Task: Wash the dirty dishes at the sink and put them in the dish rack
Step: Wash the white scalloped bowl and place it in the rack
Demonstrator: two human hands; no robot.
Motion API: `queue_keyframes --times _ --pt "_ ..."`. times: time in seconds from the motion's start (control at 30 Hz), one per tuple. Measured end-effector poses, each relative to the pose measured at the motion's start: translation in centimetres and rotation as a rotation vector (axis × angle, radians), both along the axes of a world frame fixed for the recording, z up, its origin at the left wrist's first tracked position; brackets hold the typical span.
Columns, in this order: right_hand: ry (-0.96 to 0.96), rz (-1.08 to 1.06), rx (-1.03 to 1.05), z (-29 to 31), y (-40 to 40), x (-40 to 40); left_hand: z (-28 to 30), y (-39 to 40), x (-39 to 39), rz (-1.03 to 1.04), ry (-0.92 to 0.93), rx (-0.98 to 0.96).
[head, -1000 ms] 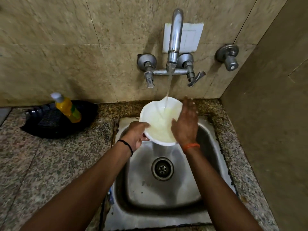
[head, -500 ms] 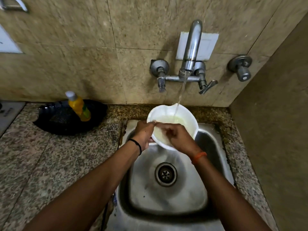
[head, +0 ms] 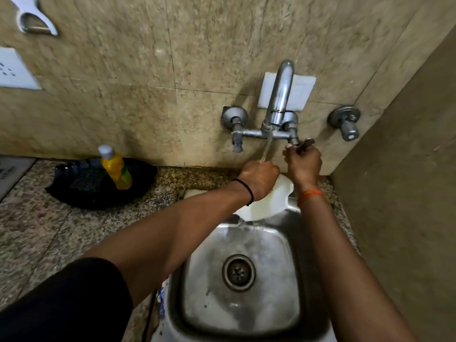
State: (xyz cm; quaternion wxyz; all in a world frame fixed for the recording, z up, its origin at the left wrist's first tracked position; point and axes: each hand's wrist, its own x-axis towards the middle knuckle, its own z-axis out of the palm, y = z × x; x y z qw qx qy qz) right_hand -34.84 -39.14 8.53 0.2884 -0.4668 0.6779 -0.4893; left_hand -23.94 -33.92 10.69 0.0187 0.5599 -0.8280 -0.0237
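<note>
Under the left hand: a white bowl (head: 271, 203) is held tilted over the back edge of the steel sink (head: 246, 292); water is seen spilling from its lower rim into the basin.
Left hand (head: 260, 177): fingers are curled round the bowl's rim, and the hand is struck by the stream of water (head: 267, 146) from the spout.
Right hand (head: 304, 164): raised just beside the left hand, with fingers closed on the lever handle (head: 304, 144) of the wall-mounted tap (head: 280, 99).
Wrists: a black band (head: 248, 191) is worn on the left, an orange thread (head: 311, 195) on the right.
Below both hands: the drain (head: 238, 272) is set in the middle of the wet basin.
Left of the left hand: a yellow bottle (head: 116, 169) with a white cap is stood on a black tray (head: 81, 191) on the speckled granite counter (head: 44, 238), against the tiled wall (head: 123, 95).
Right of the right hand: a separate wall valve (head: 345, 122) is fitted, well apart from the tap.
</note>
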Motion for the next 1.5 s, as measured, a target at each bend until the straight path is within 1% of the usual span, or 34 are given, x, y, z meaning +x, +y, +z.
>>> queue_keyframes --times 0.03,0.1,0.2,0.3,0.37,0.43,0.5,0.57,0.6,0.63,0.7,0.77,0.83,0.87,0.9,0.97,1.03,1.1,1.23,1.3,1.37,1.43,1.5 --pt "0.036 -0.014 0.016 0.2 -0.1 0.3 0.0 0.1 0.2 -0.032 -0.043 -0.026" --pt "0.115 -0.028 -0.008 0.8 0.5 0.7 0.4 0.4 0.7 -0.045 -0.07 -0.05" --pt "0.383 -0.047 -0.052 1.0 1.5 1.3 1.0 1.0 1.7 -0.006 -0.037 -0.052" --pt "0.581 -0.083 -0.009 1.1 2.1 1.5 1.5 1.8 2.2 0.008 -0.02 -0.075" --pt "0.646 -0.057 0.025 1.2 2.6 1.3 1.6 2.3 2.6 0.005 -0.017 -0.083" --pt "0.626 0.003 0.087 1.3 3.4 0.7 1.3 2.8 3.1 -0.022 -0.009 -0.096" --pt "0.484 0.184 0.256 0.7 4.7 0.3 0.9 3.4 4.3 -0.093 -0.021 -0.111" --pt "0.211 0.444 0.529 -1.3 6.4 -0.1 0.4 4.1 5.9 -0.21 -0.004 -0.117" --pt "0.083 0.541 0.659 -2.5 7.7 0.0 0.3 4.6 6.8 -0.278 0.016 -0.112" --pt "-0.015 0.612 0.746 -3.5 8.8 0.1 0.5 5.3 7.7 -0.346 0.033 -0.108" --pt "-0.226 0.698 0.838 -4.7 11.1 1.0 1.0 6.7 9.1 -0.481 0.046 -0.135" --pt "-0.523 0.759 0.936 -6.0 13.3 2.4 1.6 8.3 10.9 -0.562 0.053 -0.217" --pt "-0.781 0.898 0.989 -6.3 15.3 4.4 2.2 9.7 13.2 -0.562 0.039 -0.272" --pt "-0.843 0.951 0.977 -6.4 15.8 5.5 2.4 10.3 14.5 -0.548 0.042 -0.293" --pt "-0.896 0.962 0.984 -6.0 16.3 7.0 2.4 11.1 16.3 -0.519 0.053 -0.321" --pt "-0.983 0.901 0.977 -5.6 16.7 10.1 2.2 12.8 20.3 -0.428 0.078 -0.391" --pt "-1.049 0.824 0.9 -5.5 16.7 12.9 1.4 14.6 24.5 -0.267 0.093 -0.468" --pt "-1.095 0.887 0.834 -4.7 17.0 15.9 0.4 17.2 28.4 -0.033 0.088 -0.51" --pt "-0.987 1.035 0.771 -2.9 17.9 22.8 -1.1 22.7 35.1 0.39 0.068 -0.433" --pt "-0.891 1.084 0.71 -2.4 18.5 26.2 -1.5 25.4 37.9 0.594 0.124 -0.345" --pt "-0.786 1.09 0.605 -2.0 19.0 29.4 -2.1 27.4 40.7 0.778 0.201 -0.286" --pt "-0.7 1.055 0.513 -1.7 19.8 33.0 -2.9 29.2 44.2 0.904 0.185 -0.258" --pt "-0.683 1.001 0.468 -1.5 20.5 36.7 -3.1 30.6 47.4 0.962 0.195 -0.25"
